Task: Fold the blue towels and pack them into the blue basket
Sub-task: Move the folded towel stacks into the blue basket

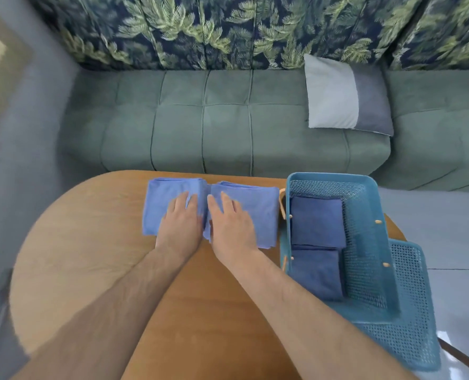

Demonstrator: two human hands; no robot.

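Head view, left hand (180,226), right hand (232,224) flat on towel (258,212)

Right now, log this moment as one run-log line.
left hand: flat on light blue towel | right hand: flat on same towel | blue basket: two dark blue folded towels inside | wooden table

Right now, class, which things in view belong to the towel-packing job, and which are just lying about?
Job: light blue folded towel under both hands; two dark blue folded towels in the blue mesh plastic basket.
Lying about: grey two-tone pillow; green tufted sofa.
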